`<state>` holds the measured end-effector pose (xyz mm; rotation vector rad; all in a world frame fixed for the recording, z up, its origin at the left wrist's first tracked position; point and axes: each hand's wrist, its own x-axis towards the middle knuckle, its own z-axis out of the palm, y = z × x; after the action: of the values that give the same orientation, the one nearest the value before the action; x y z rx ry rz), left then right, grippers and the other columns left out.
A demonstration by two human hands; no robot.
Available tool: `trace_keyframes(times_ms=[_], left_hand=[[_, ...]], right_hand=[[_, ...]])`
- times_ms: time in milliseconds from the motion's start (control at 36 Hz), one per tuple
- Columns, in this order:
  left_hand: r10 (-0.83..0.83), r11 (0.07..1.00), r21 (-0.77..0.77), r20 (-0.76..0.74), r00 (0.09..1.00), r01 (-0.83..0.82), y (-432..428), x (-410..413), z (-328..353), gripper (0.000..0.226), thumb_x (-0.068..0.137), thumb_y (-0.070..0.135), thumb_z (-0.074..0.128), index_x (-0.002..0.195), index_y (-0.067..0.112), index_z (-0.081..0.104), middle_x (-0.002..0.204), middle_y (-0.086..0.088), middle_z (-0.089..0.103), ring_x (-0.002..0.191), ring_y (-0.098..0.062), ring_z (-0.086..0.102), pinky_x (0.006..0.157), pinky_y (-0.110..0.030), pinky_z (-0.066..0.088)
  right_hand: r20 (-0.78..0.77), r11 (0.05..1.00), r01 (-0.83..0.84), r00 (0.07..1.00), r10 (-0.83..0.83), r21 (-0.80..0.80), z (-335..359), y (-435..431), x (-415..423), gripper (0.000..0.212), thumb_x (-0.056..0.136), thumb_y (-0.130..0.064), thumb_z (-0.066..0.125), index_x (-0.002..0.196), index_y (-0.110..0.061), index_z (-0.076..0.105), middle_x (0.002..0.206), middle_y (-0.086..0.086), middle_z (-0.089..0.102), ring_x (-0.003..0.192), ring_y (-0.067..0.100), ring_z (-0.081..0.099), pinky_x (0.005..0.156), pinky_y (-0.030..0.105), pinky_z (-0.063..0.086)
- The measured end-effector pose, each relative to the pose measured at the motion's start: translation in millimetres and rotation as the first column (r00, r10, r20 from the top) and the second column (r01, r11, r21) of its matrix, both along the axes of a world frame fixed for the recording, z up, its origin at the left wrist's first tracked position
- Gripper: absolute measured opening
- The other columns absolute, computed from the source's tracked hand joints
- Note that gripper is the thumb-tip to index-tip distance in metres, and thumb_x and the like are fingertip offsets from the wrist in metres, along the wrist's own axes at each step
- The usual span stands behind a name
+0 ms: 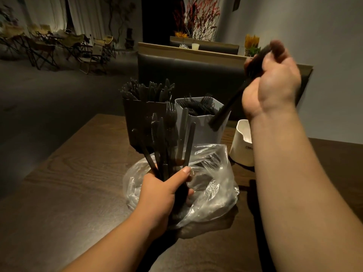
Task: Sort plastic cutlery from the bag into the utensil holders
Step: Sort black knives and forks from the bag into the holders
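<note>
1. Here, in the head view, the left hand [167,191] is curled tight round a bundle of black cutlery [167,138], forks and knives standing upright, just above the clear plastic bag [212,185] at the near middle of the dark wooden table [78,173]
2. The bag lies crumpled and open, with more dark cutlery dimly visible inside
3. The right hand [275,81] is raised at the far right, fingers closed round a black utensil [227,108]; it is blurred, so its kind cannot be told
4. The utensil slants down and left, its lower end in front of the white holder [204,130]; whether they touch is unclear
5. The white holder stands just beyond the bag and holds black forks; the black holder [137,122], touching its left side, is packed with cutlery, tips up
6. A cream container [242,146] stands right of the white holder, partly hidden by the right forearm
7. Beyond the table is a dark padded bench back [186,69]
</note>
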<state>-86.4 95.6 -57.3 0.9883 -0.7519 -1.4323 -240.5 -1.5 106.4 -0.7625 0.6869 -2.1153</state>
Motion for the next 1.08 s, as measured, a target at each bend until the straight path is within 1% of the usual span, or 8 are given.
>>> trace_keyframes(times_ms=[139,278,444,611,694,889,1000,1083], left_hand=[[0.027,0.999,-0.018,0.045,0.999,-0.026,-0.1,0.2,-1.1,0.017,0.084,0.018,0.077,0.095,0.006,0.071,0.082,-0.016,0.072,0.068,-0.031,0.069,0.060,-0.035,0.054],[0.030,0.999,-0.030,0.064,0.998,-0.028,0.6,-0.3,0.5,0.009,0.084,0.017,0.077,0.087,0.009,0.073,0.082,-0.017,0.073,0.068,-0.031,0.070,0.059,-0.034,0.054],[0.031,0.999,-0.047,0.060,0.998,-0.028,1.8,-0.6,1.9,0.016,0.085,0.016,0.076,0.095,0.005,0.070,0.081,-0.016,0.073,0.067,-0.030,0.070,0.060,-0.036,0.056],[0.034,0.998,-0.049,0.041,0.999,-0.032,0.2,0.1,0.2,0.027,0.069,0.027,0.081,0.090,0.012,0.074,0.086,-0.017,0.074,0.069,-0.032,0.070,0.066,-0.038,0.056],[0.025,0.998,-0.065,0.041,0.999,-0.022,0.7,-0.2,1.1,0.018,0.069,0.026,0.080,0.083,0.015,0.077,0.083,-0.015,0.074,0.070,-0.030,0.070,0.063,-0.035,0.056],[0.029,0.998,-0.060,0.051,0.998,-0.026,0.5,0.1,0.4,0.018,0.083,0.016,0.076,0.097,0.007,0.070,0.082,-0.015,0.072,0.068,-0.031,0.068,0.061,-0.034,0.055],[0.011,0.998,-0.055,0.056,0.998,-0.008,0.5,1.0,-0.8,0.020,0.073,0.027,0.081,0.086,0.014,0.075,0.083,-0.015,0.073,0.070,-0.032,0.069,0.059,-0.035,0.053],[0.006,0.999,-0.040,0.044,0.999,-0.004,0.5,1.4,-0.5,0.016,0.078,0.023,0.080,0.087,0.011,0.074,0.081,-0.015,0.072,0.072,-0.032,0.069,0.054,-0.031,0.052]], right_hand=[[-0.018,0.980,0.179,0.983,-0.181,-0.092,23.8,-24.6,7.8,0.025,0.100,0.006,0.046,0.109,-0.012,0.061,0.111,0.005,0.058,0.102,0.019,0.059,0.066,0.018,0.056],[-0.019,0.958,0.264,0.963,-0.268,-0.116,31.7,-39.5,10.0,0.028,0.099,0.006,0.048,0.096,-0.017,0.064,0.111,0.007,0.063,0.109,0.029,0.062,0.079,0.037,0.062],[-0.007,0.939,0.311,0.949,-0.316,-0.146,31.5,-49.7,16.1,0.030,0.099,0.005,0.048,0.092,-0.021,0.061,0.103,0.000,0.061,0.101,0.021,0.062,0.077,0.028,0.061],[-0.375,0.944,0.290,0.867,-0.328,-0.156,-8.0,-62.4,25.8,0.030,0.094,0.007,0.054,0.097,-0.021,0.064,0.112,0.005,0.062,0.102,0.017,0.064,0.079,0.025,0.059],[-0.628,0.958,0.243,0.725,-0.283,-0.152,-36.2,-64.8,18.5,0.025,0.094,0.003,0.057,0.109,-0.013,0.069,0.114,0.005,0.063,0.103,0.015,0.064,0.087,0.034,0.059],[-0.907,0.928,0.288,0.276,-0.318,-0.237,-75.7,-53.0,6.7,0.041,0.091,0.004,0.054,0.124,-0.014,0.069,0.105,0.000,0.058,0.095,0.007,0.052,0.080,0.000,0.039],[-0.972,0.929,0.334,0.110,-0.206,-0.159,-81.6,-46.7,4.0,0.032,0.098,-0.017,0.051,0.123,-0.019,0.071,0.104,0.000,0.059,0.102,0.019,0.053,0.093,0.032,0.046],[-0.989,0.907,0.396,-0.025,-0.143,-0.141,-78.3,-38.6,2.5,0.040,0.098,-0.030,0.040,0.126,-0.027,0.069,0.112,-0.002,0.060,0.116,0.022,0.044,0.102,0.038,0.027]])
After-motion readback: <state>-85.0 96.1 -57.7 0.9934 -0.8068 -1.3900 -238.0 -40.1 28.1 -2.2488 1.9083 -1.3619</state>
